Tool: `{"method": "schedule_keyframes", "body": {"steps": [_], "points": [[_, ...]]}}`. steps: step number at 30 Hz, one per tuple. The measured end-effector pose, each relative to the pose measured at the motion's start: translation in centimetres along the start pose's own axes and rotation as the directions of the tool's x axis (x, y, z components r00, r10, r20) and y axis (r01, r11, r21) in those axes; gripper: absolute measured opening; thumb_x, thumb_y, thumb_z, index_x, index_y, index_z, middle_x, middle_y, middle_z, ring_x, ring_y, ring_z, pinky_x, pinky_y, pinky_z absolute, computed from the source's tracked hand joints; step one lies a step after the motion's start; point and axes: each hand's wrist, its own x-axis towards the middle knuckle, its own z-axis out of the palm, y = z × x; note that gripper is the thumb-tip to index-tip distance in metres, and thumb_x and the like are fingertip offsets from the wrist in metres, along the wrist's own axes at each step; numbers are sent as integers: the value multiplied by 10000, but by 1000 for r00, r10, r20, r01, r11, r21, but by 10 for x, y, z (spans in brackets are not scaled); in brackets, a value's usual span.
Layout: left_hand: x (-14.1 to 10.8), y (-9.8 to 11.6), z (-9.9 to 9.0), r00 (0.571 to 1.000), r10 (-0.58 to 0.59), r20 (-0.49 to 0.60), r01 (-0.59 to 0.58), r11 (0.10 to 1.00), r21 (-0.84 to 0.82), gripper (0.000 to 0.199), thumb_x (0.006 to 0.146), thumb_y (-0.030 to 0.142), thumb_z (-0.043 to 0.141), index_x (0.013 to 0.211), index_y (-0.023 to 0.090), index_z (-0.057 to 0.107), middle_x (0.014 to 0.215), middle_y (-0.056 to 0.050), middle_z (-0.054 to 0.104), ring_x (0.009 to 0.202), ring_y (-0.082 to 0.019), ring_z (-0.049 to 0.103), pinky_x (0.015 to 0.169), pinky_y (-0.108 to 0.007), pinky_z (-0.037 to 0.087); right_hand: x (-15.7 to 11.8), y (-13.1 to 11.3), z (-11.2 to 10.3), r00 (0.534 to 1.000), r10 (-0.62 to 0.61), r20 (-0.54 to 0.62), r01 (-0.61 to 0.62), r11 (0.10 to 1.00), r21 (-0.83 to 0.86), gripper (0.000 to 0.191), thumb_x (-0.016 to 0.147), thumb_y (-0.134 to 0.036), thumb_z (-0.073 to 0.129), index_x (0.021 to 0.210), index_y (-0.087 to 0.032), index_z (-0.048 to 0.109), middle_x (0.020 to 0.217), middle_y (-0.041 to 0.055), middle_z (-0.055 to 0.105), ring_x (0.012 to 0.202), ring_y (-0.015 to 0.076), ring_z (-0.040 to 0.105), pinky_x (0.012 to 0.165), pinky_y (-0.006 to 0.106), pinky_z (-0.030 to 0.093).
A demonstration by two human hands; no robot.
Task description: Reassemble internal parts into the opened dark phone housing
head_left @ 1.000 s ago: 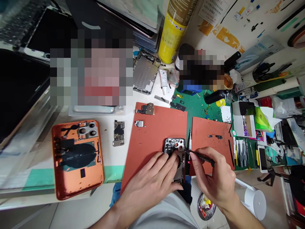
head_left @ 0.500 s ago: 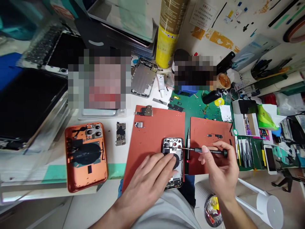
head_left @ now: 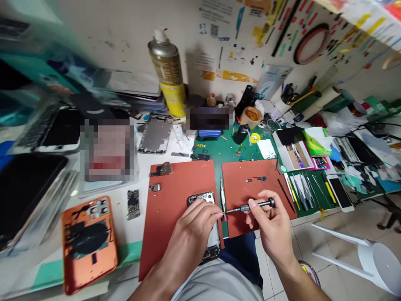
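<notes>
My right hand (head_left: 269,221) grips a slim black screwdriver (head_left: 250,206), its tip pointing left. The fingertips of my left hand (head_left: 199,221) are pinched together at that tip, above the right edge of an opened phone (head_left: 214,240); whatever is between them is too small to make out. The phone lies on the left red mat (head_left: 178,200), partly hidden under my left hand. A silver screwdriver (head_left: 222,194) lies between the two mats. Small phone parts (head_left: 257,179) rest on the right red mat (head_left: 238,169).
An orange phone housing (head_left: 90,246) and a circuit board (head_left: 133,204) lie at the left. A spray can (head_left: 171,79) stands at the back. Tweezers and tools (head_left: 302,192) lie at the right, beside a white phone (head_left: 340,192). A white stool (head_left: 376,263) stands lower right.
The view has tilted up and shifted right. My left hand has risen off the phone's middle and closed its fingertips at the screwdriver tip, which has moved off the phone's top part.
</notes>
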Motion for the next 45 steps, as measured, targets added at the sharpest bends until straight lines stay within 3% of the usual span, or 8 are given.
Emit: {"method": "schedule_keyframes", "body": {"steps": [2, 6, 9, 15, 21, 38, 41, 45], "points": [[11, 0, 0, 998, 58, 37, -58, 998, 6, 255, 1100, 82, 480, 982, 210, 665, 922, 7, 756, 869, -162, 687, 823, -295, 561, -1, 0, -12, 998, -23, -55, 25, 999, 30, 400, 948, -462, 831, 1130, -256, 539, 655, -33, 720, 537, 152, 658, 525, 242, 554], [56, 1, 10, 983, 5, 184, -8, 1000, 14, 245, 1123, 178, 489, 986, 215, 689, 947, 2, 746, 866, -167, 671, 795, -306, 545, -5, 7, -43, 979, -98, -180, 106, 994, 39, 379, 970, -418, 815, 1172, -254, 539, 667, -43, 710, 554, 146, 660, 582, 254, 561], [103, 2, 40, 937, 53, 346, -82, 994, 70, 313, 1136, 229, 458, 976, 205, 725, 992, -43, 737, 951, -208, 665, 838, -353, 548, -9, 17, -62, 967, -95, -235, 111, 992, 59, 375, 980, -402, 806, 1196, -252, 538, 667, -52, 698, 569, 148, 666, 622, 271, 569], [172, -10, 124, 863, 151, 483, -237, 964, 121, 340, 1098, 210, 481, 885, 165, 742, 921, -91, 665, 914, -249, 602, 787, -374, 479, -16, 28, -80, 955, -3, -297, 33, 995, 95, 362, 982, -413, 809, 1168, -248, 547, 684, -40, 707, 594, 167, 684, 565, 272, 560], [192, -18, 149, 816, 201, 541, -328, 933, 149, 388, 1115, 243, 449, 919, 180, 778, 936, -94, 674, 906, -251, 569, 792, -369, 416, -12, 29, -91, 937, -45, -347, 102, 984, 149, 318, 953, -369, 841, 1143, -257, 612, 819, -37, 714, 580, 149, 677, 518, 282, 567], [192, -26, 144, 791, 248, 560, -376, 918, 123, 378, 1067, 112, 452, 1199, 183, 798, 1034, -96, 731, 956, -262, 598, 843, -392, 445, -10, 24, -100, 905, -57, -422, 147, 972, 183, 310, 905, -354, 886, 1091, -242, 664, 825, -14, 746, 593, 172, 725, 518, 291, 580], [195, -19, 121, 829, 250, 500, -339, 936, 94, 384, 1088, 131, 440, 1283, 177, 767, 1110, -100, 745, 1018, -268, 630, 915, -414, 485, -12, 20, -100, 882, -76, -465, 168, 973, 161, 306, 859, -334, 928, 985, -226, 670, 798, 4, 770, 599, 178, 738, 531, 281, 579], [169, 1, 48, 943, 117, 311, -159, 981, 112, 364, 1144, 272, 460, 1354, 121, 716, 1223, -125, 754, 1110, -250, 688, 985, -404, 535, -16, 11, -92, 886, -66, -459, 194, 952, 237, 325, 796, -275, 973, 880, -217, 664, 825, 28, 812, 670, 181, 787, 633, 276, 630]]}}
